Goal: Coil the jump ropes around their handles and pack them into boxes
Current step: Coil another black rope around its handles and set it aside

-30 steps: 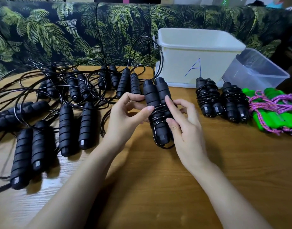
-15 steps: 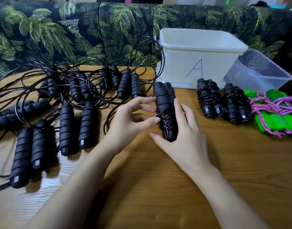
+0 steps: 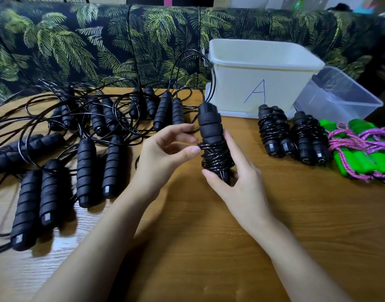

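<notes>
- The left hand [image 3: 165, 155] has its thumb tip [image 3: 192, 151] against the top turn of the thin black cord [image 3: 215, 159]. Its other fingers are spread loosely and grip nothing I can see.
- The right hand [image 3: 241, 182] is wrapped round the pair of black ribbed foam handles [image 3: 210, 127]. The thumb sits at the lower front and the fingers behind, holding the pair upright just above the wooden table [image 3: 209, 247].
- Several turns of cord wrap the lower half of the handles, and the upper half is bare. A free length arcs up beside the white plastic box marked A [image 3: 263, 62].
- The step in hand is coiling, roughly midway on this rope.
- The next move calls for the left hand to take up the free length and lay further turns upward, snug enough not to slip, while the right hand keeps both handles together.
- 2 coiled black bundles [image 3: 274, 131] and a green-handled rope with pink cord [image 3: 361, 153] lie right of the hands, not yet boxed. A clear plastic box [image 3: 339, 99] stands beyond them.
- The uncoiled black jump ropes [image 3: 87, 171] are tangled on the left, so most of the task remains.
</notes>
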### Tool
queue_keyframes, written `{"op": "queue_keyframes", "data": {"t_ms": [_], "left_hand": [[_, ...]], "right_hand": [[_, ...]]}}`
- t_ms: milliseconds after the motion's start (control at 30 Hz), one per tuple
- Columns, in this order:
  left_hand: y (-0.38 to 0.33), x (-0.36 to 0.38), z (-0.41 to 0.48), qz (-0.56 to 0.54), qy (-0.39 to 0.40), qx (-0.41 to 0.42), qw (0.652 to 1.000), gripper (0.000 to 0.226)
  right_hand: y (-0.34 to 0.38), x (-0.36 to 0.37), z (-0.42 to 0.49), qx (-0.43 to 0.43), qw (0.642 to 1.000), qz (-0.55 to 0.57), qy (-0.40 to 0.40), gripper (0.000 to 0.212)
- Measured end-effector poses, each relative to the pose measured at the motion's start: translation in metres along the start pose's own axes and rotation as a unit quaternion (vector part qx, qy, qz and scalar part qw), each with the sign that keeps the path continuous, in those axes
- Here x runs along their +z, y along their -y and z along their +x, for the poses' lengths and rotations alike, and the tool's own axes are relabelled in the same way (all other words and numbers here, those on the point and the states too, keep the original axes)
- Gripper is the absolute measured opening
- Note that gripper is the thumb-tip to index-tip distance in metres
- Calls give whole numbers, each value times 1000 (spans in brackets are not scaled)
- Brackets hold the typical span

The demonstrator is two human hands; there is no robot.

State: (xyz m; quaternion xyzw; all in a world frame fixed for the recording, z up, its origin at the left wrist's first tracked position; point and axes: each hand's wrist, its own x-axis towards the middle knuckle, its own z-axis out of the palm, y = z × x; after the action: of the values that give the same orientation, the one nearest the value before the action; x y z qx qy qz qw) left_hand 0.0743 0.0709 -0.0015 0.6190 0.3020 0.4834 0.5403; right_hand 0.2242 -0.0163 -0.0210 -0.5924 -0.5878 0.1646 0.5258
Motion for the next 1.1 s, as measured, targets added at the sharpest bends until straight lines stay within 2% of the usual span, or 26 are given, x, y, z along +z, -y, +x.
{"op": "queue_keyframes", "data": {"t_ms": [67, 167, 267, 367, 500, 633, 733, 867, 967, 1100], "left_hand": [[1, -4, 2, -11, 12, -31, 999, 58], [2, -8, 4, -67, 73, -70, 993, 75], [-2, -3, 1, -78, 105, -75, 989, 60], [0, 0, 0, -63, 73, -66, 993, 48], [4, 7, -2, -37, 4, -49, 998, 48], [8, 12, -3, 30, -33, -33, 998, 51], [8, 6, -2, 54, 1, -31, 998, 52], [1, 4, -2, -11, 50, -41, 998, 46], [-3, 2, -1, -30, 54, -41, 997, 41], [0, 3, -1, -20, 37, -32, 999, 42]], "right_hand": [[2, -1, 0, -3, 999, 48, 25, 75], [3, -4, 0, 8, 992, 106, 64, 69], [1, -6, 0, -14, 993, 100, 65, 65], [1, -6, 1, -20, 993, 98, 63, 68], [-1, 1, 0, -65, 997, 2, 37, 73], [-4, 5, -1, -62, 996, -68, 14, 80], [-7, 0, 1, -59, 997, -34, 26, 79], [-4, -11, 6, -12, 997, 59, 43, 76], [2, -16, 7, 28, 989, 128, 63, 73], [-2, -12, 6, 34, 987, 133, 77, 69]]}}
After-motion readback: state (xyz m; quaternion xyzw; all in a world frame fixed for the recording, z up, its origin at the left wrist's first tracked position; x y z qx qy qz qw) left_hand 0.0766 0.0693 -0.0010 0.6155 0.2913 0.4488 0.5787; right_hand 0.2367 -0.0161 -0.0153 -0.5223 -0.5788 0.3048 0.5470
